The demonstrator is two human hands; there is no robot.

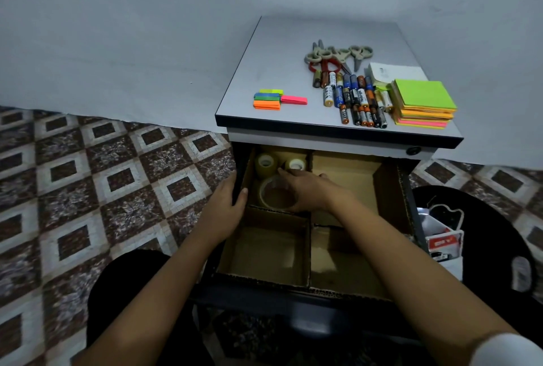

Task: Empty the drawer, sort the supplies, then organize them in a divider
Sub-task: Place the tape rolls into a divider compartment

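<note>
- We judge the organizing step is under way: the supplies lie sorted on the cabinet top (pixel 273 57), and the tape is going into the cardboard divider (pixel 310 245) that sits in the open drawer (pixel 418 218).
- Our right hand (pixel 307 192) reaches into the far-left compartment, its fingers curled round the rim of the large tape roll (pixel 271 196), which lies flat on the compartment floor.
- Our left hand (pixel 227 201) grips the drawer's left wall, thumb inside and fingers hooked over the outside, which looks like bracing.
- Far-left compartment: two small tape rolls (pixel 266 163) sit side by side at the far end, with the large roll just near of them.
- In the near-left, near-right and far-right compartments we see only bare cardboard; our right arm hides part of the far-right one.
- Next, we expect to let go of the roll and reach up for another group: page flags (pixel 273 99) at left, scissors (pixel 335 55) far, batteries (pixel 355 98) in the middle, or sticky notes (pixel 423 101) at right.
- The batteries are loose and may roll, so they call for small handfuls.
</note>
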